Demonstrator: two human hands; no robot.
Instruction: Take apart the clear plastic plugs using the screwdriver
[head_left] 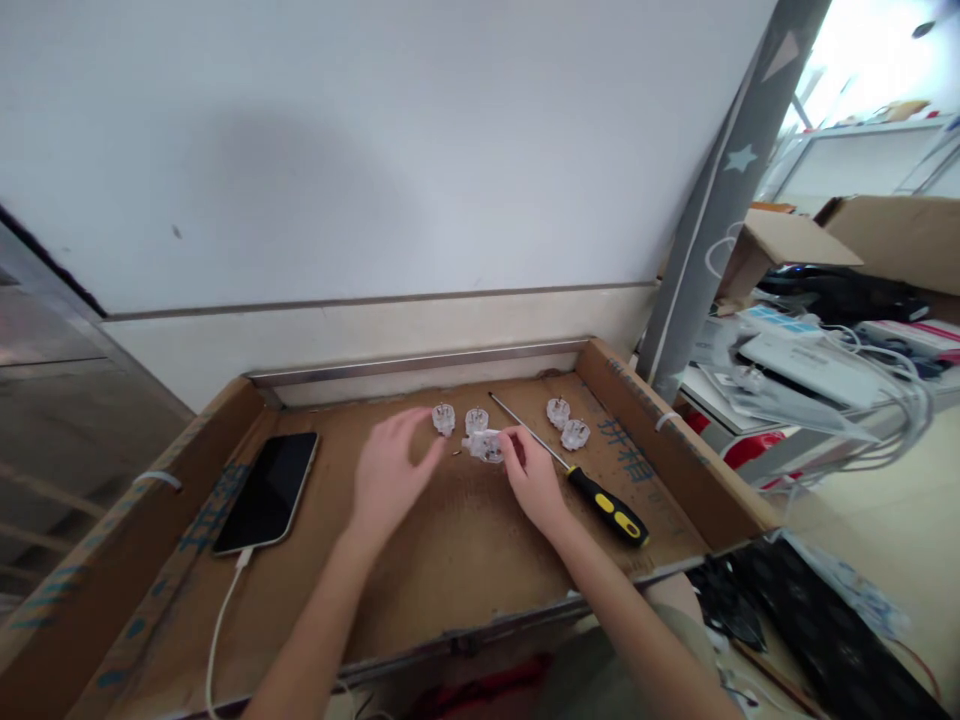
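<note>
Pinches a clear plug piece (484, 449) in the right hand (531, 478) low over the cardboard tray (442, 570), probably to steady it, with the left hand (388, 468) parted around another plug (443, 419), grip unclear, and the screwdriver (609, 508) likely within easy reach.

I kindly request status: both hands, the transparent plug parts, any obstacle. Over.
Right hand gripping one transparent plug part. Left hand open beside leftmost plug part, contact unclear. Screwdriver lying close by right hand, perhaps slightly in the way.
</note>
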